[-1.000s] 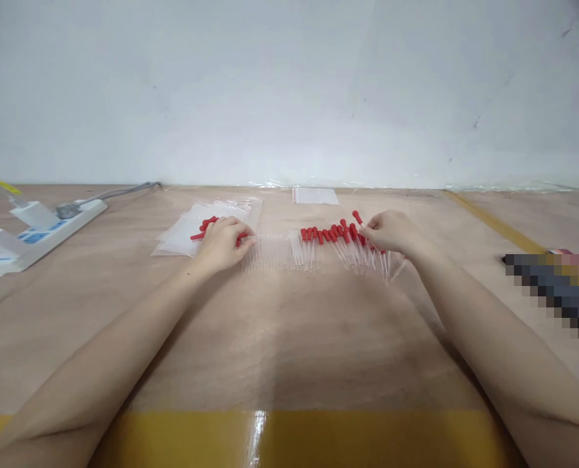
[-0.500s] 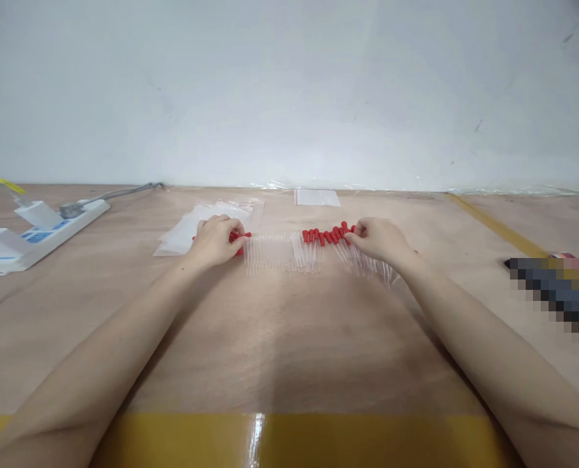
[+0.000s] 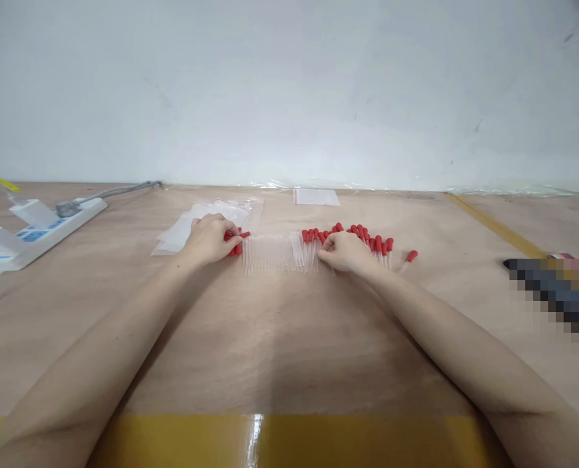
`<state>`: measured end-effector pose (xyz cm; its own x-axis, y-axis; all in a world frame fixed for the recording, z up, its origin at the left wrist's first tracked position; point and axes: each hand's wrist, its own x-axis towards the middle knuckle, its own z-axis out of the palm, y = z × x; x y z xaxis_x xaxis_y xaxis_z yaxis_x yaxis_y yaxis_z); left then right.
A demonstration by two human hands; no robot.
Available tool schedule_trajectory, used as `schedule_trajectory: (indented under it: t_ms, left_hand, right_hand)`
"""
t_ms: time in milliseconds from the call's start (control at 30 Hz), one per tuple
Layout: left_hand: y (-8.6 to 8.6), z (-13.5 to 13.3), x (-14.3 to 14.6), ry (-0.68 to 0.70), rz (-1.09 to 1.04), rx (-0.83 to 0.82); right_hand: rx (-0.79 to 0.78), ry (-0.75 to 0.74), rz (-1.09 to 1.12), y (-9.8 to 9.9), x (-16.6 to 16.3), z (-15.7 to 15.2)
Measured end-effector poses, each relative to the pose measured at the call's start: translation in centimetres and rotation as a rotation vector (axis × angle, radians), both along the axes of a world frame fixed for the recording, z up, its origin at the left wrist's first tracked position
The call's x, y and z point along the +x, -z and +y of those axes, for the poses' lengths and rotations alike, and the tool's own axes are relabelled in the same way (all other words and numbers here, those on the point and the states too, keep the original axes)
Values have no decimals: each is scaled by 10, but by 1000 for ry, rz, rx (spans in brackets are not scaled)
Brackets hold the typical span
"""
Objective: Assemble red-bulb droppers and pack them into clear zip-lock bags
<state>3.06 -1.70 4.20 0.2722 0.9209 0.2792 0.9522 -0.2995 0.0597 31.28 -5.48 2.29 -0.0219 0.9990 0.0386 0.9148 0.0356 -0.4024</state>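
Note:
A row of clear glass droppers with red rubber bulbs [image 3: 367, 244] lies across the middle of the wooden table [image 3: 289, 338]. My left hand [image 3: 210, 239] rests curled on the left end of the row, its fingers closed on several red-bulbed droppers [image 3: 235, 240]. My right hand [image 3: 347, 252] lies on the row further right, fingers bent and pinching at the clear tubes near the red bulbs. One dropper [image 3: 409, 257] lies apart at the right end. Clear tubes [image 3: 270, 253] fill the gap between my hands.
A stack of clear plastic bags [image 3: 192, 224] lies behind my left hand, and one small zip bag [image 3: 315, 196] sits near the wall. A white power strip [image 3: 40, 227] with a grey cable is at far left. A blurred-out dark object [image 3: 557, 292] lies at right.
My right hand has moved left along the row, from its right end toward the middle, uncovering the red bulbs there. My left hand has barely shifted.

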Motion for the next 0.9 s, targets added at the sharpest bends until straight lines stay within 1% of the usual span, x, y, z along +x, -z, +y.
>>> schedule_trajectory:
  t_ms: [100, 233, 300, 400, 433, 533, 667, 767, 833, 900]
  left_hand:
    - [2, 0, -1, 20, 30, 23]
    - [4, 0, -4, 122, 75, 34]
    - [6, 1, -4, 154, 111, 70]
    - [10, 9, 0, 117, 161, 166]
    - [11, 12, 3, 101, 172, 176]
    - [10, 24, 14, 56, 189, 103]
    - [3, 32, 26, -14, 234, -35]
    - [0, 34, 30, -25, 254, -67]
    - [-2, 35, 29, -32, 197, -73]
    - [-4, 33, 26, -47, 76, -60]
  right_hand:
    - [-44, -4, -27, -3, -5, -3]
    - [-101, -44, -65, -7, -6, -4]
    - [-117, -46, -76, -8, -5, -3]
    - [-140, -31, -101, -9, -4, -1]
    - [-146, -31, -107, -10, -4, -1]
    - [-135, -18, -142, -12, -9, -3]
    - [-51, 9, -241, -10, -17, -6]
    - [-47, -1, -282, -7, -20, -7]
    - [-56, 7, -280, -7, -19, -7]
    - [-76, -1, -239, -9, -16, -6]
